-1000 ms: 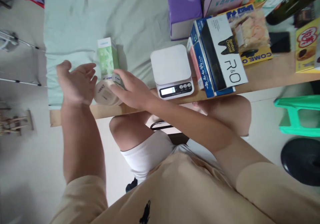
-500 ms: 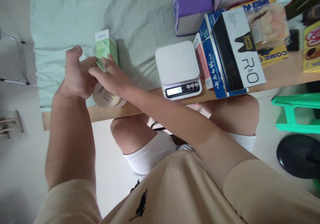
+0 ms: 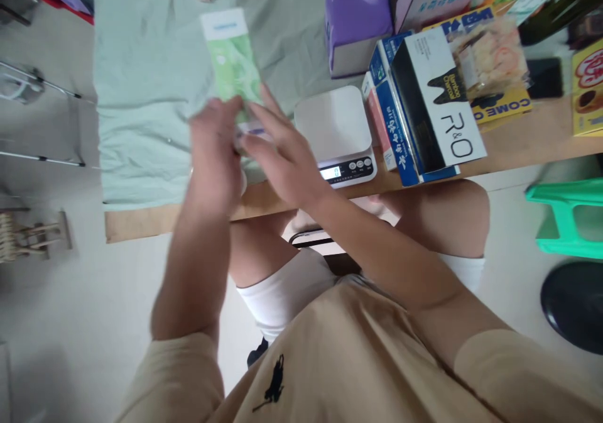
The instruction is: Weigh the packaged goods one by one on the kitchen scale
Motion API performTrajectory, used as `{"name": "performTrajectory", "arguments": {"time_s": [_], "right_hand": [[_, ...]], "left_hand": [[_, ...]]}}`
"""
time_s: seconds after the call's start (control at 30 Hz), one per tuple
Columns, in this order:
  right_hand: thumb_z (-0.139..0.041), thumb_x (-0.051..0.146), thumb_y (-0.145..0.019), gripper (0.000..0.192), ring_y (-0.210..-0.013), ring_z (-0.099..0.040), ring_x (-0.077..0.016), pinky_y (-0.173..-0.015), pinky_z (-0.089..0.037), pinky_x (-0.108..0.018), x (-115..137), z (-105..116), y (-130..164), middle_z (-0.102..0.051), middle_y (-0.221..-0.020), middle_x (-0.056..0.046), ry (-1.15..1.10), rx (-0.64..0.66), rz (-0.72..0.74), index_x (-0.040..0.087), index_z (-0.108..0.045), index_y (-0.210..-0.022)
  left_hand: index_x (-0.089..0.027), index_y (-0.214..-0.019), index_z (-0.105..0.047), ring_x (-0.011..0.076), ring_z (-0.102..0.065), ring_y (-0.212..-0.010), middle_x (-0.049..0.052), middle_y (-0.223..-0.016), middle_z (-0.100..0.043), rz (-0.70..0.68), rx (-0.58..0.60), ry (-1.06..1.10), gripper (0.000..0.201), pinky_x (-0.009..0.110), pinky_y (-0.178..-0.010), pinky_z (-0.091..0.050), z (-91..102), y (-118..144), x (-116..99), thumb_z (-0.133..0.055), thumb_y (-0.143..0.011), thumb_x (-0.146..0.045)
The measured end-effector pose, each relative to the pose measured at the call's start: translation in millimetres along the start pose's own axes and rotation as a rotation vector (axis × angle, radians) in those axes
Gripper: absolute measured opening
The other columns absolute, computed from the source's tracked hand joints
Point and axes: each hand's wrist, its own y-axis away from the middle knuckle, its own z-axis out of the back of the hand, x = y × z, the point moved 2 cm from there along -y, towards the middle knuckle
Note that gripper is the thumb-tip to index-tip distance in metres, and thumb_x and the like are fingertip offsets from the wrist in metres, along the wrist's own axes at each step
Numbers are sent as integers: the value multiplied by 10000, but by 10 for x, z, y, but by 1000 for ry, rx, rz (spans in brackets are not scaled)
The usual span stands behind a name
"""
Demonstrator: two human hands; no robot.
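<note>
A green and white carton (image 3: 233, 61) is raised at a tilt over the cloth, its lower end towards me and blurred by motion. My left hand (image 3: 214, 149) is closed at that lower end, with its fingertips partly hidden. My right hand (image 3: 289, 159) reaches in from the other side, thumb and fingers closing around the same end near its edge. Behind my left hand, a pale round container (image 3: 244, 183) shows only a sliver of its rim. Just right of my right hand, a white kitchen scale (image 3: 334, 121) has its display lit.
A purple pack (image 3: 358, 24) stands beyond the scale. Stacked to its right are a blue box (image 3: 400, 127), a black and white box (image 3: 440, 96) and a bagged food item (image 3: 492, 55). A green stool (image 3: 565, 212) is at the right, below the wooden table edge (image 3: 141, 225).
The carton has come up off the cloth and shifted right, with both hands at its lower end. My left hand now covers most of the round container. The view has shifted slightly.
</note>
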Motion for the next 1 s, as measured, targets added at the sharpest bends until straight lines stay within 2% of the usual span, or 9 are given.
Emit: {"name": "performTrajectory", "arguments": {"time_s": [0.03,0.17,0.33,0.47,0.6,0.7,0.77,0.83,1.0], "right_hand": [[-477,481,-1032,603,-1642,-220,-212,-1378,-242,-406,-71,118,177,-195,-1741,-67,2,-37,29,145,-443,-1531],[-402,703,-983,712,-1603,-323,-261,-1325,-354,-448,-365,510,805,-339,-1688,-95,72,-194,20,205,-522,-1477],[-394,633,-1008,656,-1575,-380,-244,-1279,-416,-394,-507,739,1077,-385,-1659,-127,114,-234,20,193,-542,-1471],[-419,646,-991,653,-1564,-397,-258,-1294,-392,-446,-578,828,1014,-422,-1636,-123,117,-244,-5,206,-556,-1453],[-493,593,-967,561,-1555,-399,-274,-1285,-382,-508,-631,946,1067,-463,-1608,-98,156,-267,134,249,-578,-1401],[-534,479,-944,371,-1346,-584,-286,-1103,-515,-499,-676,1010,1253,-645,-1359,-113,219,-308,304,231,-662,-1189],[-531,379,-941,224,-896,-662,-199,-767,-536,-357,-729,1016,1364,-673,-899,-74,211,-344,345,199,-632,-854],[-498,310,-953,355,-577,-453,-114,-553,-331,-280,-781,989,1411,-445,-597,-9,184,-352,330,180,-445,-627],[-443,285,-978,482,-493,-273,-72,-522,-168,-288,-810,886,1318,-257,-517,15,165,-288,288,174,-250,-550]], "left_hand": [[-169,-1145,-761,319,-630,-1275,108,-1232,-717,10,68,-10,630,529,-1252,-442,-194,158,-36,-872,-681,-580],[-326,-1399,-605,307,-349,-1602,25,-1572,-525,58,264,115,508,558,-1248,-468,-929,789,-105,-488,-988,-602],[-376,-1463,-543,324,-80,-1671,-7,-1695,-342,100,292,273,566,600,-1316,-372,-1361,1116,-121,-454,-977,-653],[-380,-1434,-563,327,-89,-1675,3,-1725,-274,204,325,304,632,599,-1313,-359,-1405,1061,-87,-475,-921,-740],[-359,-1402,-556,271,-285,-1629,46,-1679,-348,149,195,304,613,514,-1318,-353,-1252,1152,-11,-471,-926,-736],[-235,-1061,-628,162,-706,-1041,69,-1082,-692,-86,41,296,345,311,-882,-591,-1064,1350,101,-463,-1000,-532],[-187,-725,-507,94,-548,-592,-3,-632,-518,-223,28,245,354,243,-576,-437,-991,1470,178,-464,-1005,-398],[-173,-568,-348,71,-356,-466,-23,-498,-335,-291,76,195,477,271,-496,-274,-988,1534,223,-475,-991,-353],[-165,-504,-250,69,-214,-435,-22,-443,-238,-390,158,155,547,314,-488,-184,-1075,1487,176,-485,-970,-326]]}}
